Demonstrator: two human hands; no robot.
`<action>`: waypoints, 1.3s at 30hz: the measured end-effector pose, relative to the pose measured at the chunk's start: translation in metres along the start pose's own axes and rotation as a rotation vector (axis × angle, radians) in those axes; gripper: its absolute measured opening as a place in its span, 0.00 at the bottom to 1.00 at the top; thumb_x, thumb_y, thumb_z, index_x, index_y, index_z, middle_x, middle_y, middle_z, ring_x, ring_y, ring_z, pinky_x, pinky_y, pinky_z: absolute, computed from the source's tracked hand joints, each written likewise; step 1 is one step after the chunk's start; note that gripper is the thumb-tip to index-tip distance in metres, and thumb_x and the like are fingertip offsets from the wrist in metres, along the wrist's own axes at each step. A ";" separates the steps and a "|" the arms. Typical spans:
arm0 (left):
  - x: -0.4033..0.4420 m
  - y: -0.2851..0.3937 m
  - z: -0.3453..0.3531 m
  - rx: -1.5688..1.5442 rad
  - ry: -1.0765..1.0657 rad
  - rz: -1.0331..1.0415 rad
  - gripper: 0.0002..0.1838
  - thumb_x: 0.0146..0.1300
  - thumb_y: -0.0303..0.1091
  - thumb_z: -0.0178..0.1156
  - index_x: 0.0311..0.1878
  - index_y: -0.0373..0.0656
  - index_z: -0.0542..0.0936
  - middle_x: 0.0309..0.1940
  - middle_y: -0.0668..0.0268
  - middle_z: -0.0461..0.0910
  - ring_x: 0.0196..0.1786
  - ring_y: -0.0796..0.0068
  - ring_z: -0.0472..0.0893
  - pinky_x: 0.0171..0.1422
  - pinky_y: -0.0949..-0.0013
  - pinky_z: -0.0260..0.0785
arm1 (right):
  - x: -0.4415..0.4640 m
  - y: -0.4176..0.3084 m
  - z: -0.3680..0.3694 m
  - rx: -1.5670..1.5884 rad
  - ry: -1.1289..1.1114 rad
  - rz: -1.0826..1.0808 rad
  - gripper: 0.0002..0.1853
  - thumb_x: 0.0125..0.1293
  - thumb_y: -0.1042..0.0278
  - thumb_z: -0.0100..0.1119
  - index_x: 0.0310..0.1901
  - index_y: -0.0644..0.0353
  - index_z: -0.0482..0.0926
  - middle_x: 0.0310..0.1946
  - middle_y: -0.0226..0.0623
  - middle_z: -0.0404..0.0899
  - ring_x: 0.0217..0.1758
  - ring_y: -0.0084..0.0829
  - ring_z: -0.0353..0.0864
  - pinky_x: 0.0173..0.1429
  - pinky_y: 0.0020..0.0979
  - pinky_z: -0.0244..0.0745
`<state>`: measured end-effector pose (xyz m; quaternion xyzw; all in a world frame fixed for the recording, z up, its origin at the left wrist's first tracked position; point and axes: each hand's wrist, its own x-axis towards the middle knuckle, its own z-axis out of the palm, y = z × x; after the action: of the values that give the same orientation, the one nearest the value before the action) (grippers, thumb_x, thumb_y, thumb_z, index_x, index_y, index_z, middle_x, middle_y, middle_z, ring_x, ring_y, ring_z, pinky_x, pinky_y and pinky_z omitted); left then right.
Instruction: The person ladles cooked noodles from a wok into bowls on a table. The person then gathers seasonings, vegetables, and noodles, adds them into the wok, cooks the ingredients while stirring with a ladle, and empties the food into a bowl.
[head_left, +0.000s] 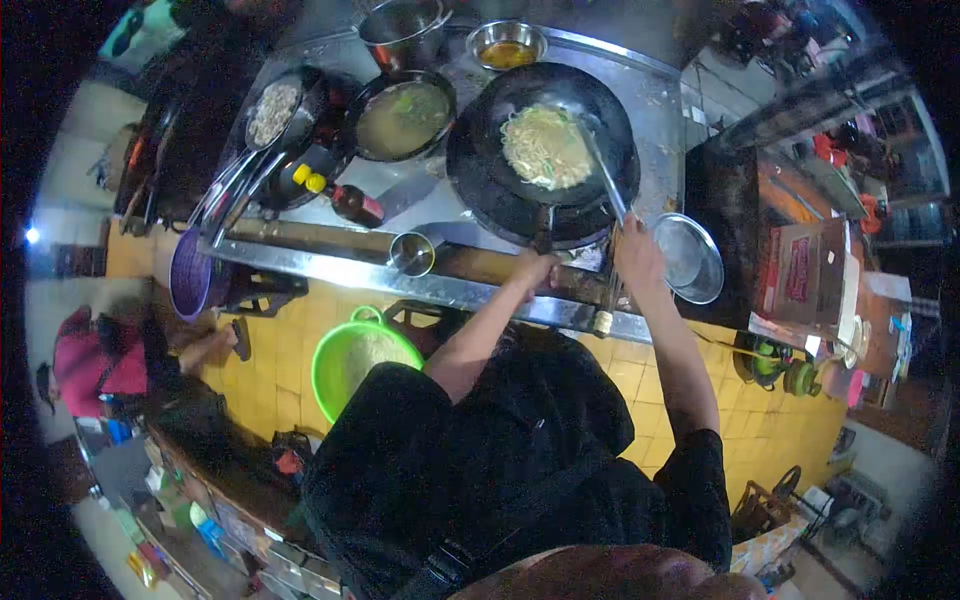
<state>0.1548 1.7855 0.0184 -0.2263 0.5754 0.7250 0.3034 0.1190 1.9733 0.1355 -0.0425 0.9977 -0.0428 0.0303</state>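
In the head view, a large black wok (480, 150) sits on the stove with noodles and bits of green in pale broth (548, 150). My left hand (538, 272) is closed at the near end of the wok's handle (544, 230). Long and metal, a cooking spatula (606, 178) slants into the wok from the right, its head at the noodles, where its exact shape is hard to see. Around its handle my right hand (640, 255) is closed, just past the wok's right rim.
Left of the wok are a pan of broth (402, 118), a sauce bottle (355, 204) with a yellow cap and a strainer of food (275, 112). A metal bowl (508, 45) stands behind; a round metal lid or basin (688, 258) lies right. A green basket (335, 365) is below.
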 end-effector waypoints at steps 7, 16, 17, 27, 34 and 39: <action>-0.022 0.005 -0.032 -0.101 -0.042 -0.075 0.15 0.59 0.34 0.59 0.16 0.44 0.73 0.12 0.66 0.72 0.14 0.76 0.72 0.19 0.72 0.62 | -0.083 0.046 -0.008 0.168 -0.118 -0.031 0.26 0.63 0.69 0.46 0.64 0.57 0.62 0.32 0.61 0.78 0.32 0.57 0.81 0.38 0.53 0.75; -0.108 0.006 -0.024 -0.066 -0.048 -0.010 0.12 0.60 0.28 0.60 0.22 0.44 0.70 0.13 0.71 0.68 0.14 0.81 0.68 0.17 0.74 0.60 | -0.163 0.075 -0.039 0.737 0.057 0.075 0.27 0.59 0.76 0.58 0.62 0.58 0.67 0.23 0.46 0.71 0.21 0.36 0.69 0.30 0.34 0.68; -0.122 0.012 -0.016 -0.104 -0.053 0.002 0.09 0.61 0.25 0.59 0.29 0.44 0.69 0.15 0.72 0.67 0.15 0.82 0.67 0.17 0.74 0.60 | -0.170 0.080 -0.045 0.745 0.057 0.115 0.25 0.60 0.75 0.58 0.61 0.56 0.69 0.21 0.41 0.66 0.22 0.27 0.63 0.28 0.29 0.64; -0.204 0.019 0.041 -0.153 0.036 0.021 0.08 0.62 0.23 0.56 0.32 0.45 0.67 0.17 0.75 0.64 0.17 0.86 0.66 0.18 0.75 0.60 | -0.198 0.142 -0.083 0.909 -0.070 0.182 0.26 0.59 0.74 0.59 0.60 0.63 0.70 0.21 0.36 0.69 0.23 0.20 0.65 0.29 0.25 0.67; -0.217 0.000 0.065 -0.194 -0.025 0.077 0.07 0.62 0.23 0.56 0.35 0.44 0.68 0.18 0.75 0.64 0.17 0.86 0.65 0.17 0.76 0.58 | -0.209 0.161 -0.097 1.129 -0.127 0.198 0.25 0.60 0.77 0.58 0.61 0.65 0.70 0.23 0.24 0.69 0.20 0.14 0.65 0.23 0.20 0.61; -0.219 -0.010 0.072 -0.071 -0.015 0.109 0.09 0.63 0.25 0.57 0.34 0.46 0.65 0.17 0.75 0.64 0.16 0.85 0.66 0.17 0.76 0.59 | -0.211 0.174 -0.099 1.146 -0.102 0.162 0.27 0.61 0.80 0.54 0.63 0.65 0.67 0.20 0.23 0.67 0.17 0.14 0.64 0.21 0.20 0.60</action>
<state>0.3197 1.8179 0.1771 -0.1997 0.5585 0.7622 0.2594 0.3086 2.1729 0.2309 0.0549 0.8126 -0.5716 0.0996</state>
